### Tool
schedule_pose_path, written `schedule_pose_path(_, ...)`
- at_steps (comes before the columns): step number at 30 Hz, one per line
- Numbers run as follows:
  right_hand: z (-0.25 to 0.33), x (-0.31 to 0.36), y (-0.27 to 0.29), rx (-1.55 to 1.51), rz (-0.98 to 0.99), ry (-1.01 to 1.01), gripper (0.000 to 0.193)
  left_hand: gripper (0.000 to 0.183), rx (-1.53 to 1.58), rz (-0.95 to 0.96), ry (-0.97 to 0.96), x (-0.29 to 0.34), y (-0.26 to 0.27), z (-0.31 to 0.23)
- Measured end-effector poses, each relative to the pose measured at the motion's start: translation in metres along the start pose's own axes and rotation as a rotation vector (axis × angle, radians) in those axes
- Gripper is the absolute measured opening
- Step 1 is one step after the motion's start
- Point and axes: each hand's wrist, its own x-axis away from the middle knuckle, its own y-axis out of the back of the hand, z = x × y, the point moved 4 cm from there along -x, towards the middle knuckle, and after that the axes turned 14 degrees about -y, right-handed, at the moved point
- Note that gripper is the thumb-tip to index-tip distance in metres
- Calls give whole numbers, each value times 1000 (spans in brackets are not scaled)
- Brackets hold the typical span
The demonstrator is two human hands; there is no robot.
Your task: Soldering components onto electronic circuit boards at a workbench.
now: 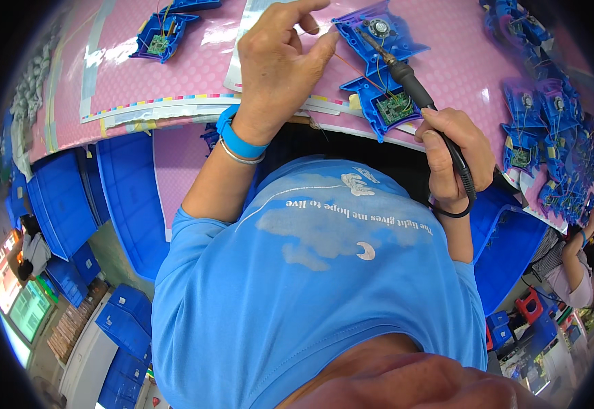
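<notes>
My right hand (pixel 455 153) is closed round the dark grip of a soldering iron (pixel 411 83). Its metal tip reaches up-left to the round speaker (pixel 379 28) in an open blue plastic housing (pixel 406 49). The lower half of that housing holds a green circuit board (pixel 394 107), and thin wires join the two halves. Just left of the speaker is my left hand (pixel 280 65), its fingers bent and thumb pointing at the housing's edge. Whatever thin thing those fingers pinch is too fine to make out. A blue band circles my left wrist.
Another blue housing with a circuit board (pixel 158 45) lies at the far left of the pink-covered table (pixel 181 71). Many similar housings (pixel 556 136) are heaped along the right side. Blue bins (pixel 130 198) stand below the table's near edge. Other people are at both sides.
</notes>
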Motion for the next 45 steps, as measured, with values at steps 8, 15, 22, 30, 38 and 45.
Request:
schedule_pose_path(8,0,-1,-1,-15,3,7,22,19,60,91,-307,10,9,14)
schedule_pose_path(15,1,-1,-2,-6,-2,2,22,19,-135,228,-541,17,3,13)
schedule_pose_path(22,-1,1,1,-59,-61,-3,20,20,-203,89,-796,5,4,-4)
schedule_pose_path(30,-2,1,1,-60,-68,-2,19,20,-241,201,-742,1,-7,6)
schedule_pose_path(38,-1,0,0,-29,-24,-8,22,18,-236,217,-741,2,-8,9)
schedule_pose_path(45,-1,-1,-1,-41,-40,4,21,18,-207,184,-735,1,-8,9)
